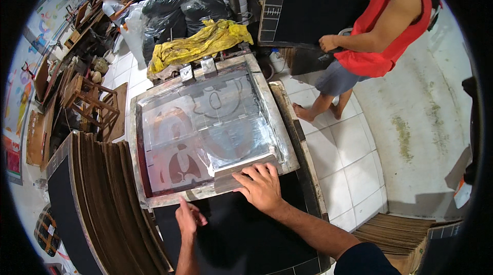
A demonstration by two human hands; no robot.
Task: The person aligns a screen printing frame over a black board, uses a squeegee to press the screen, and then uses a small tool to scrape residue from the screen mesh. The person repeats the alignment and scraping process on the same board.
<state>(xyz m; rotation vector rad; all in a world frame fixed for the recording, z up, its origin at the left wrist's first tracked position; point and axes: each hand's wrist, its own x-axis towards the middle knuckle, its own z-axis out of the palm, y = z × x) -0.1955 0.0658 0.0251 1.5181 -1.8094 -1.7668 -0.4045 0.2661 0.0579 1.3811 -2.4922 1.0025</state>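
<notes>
A screen-printing frame (277, 126) with a pale wooden rim lies tilted before me, hinged at its far side by two metal clamps (209, 66). Its mesh carries faint rounded shapes. My right hand (263, 187) grips a squeegee (226, 178), a wide flat bar resting at the frame's near right edge, with a white strip along its far side. Just below the near rim, my left hand (188, 217) hovers with loosely bent fingers apart, holding nothing. Under the frame a black board (241, 239) extends toward me.
Stacked boards (110, 188) stand close on the left; another stack (390, 231) is at lower right. A person in red (380, 44) carries a black board (318, 11) at far right. Beyond the frame lie a yellow cloth (200, 44) and black bags (174, 3). A wooden stool (87, 95) stands left.
</notes>
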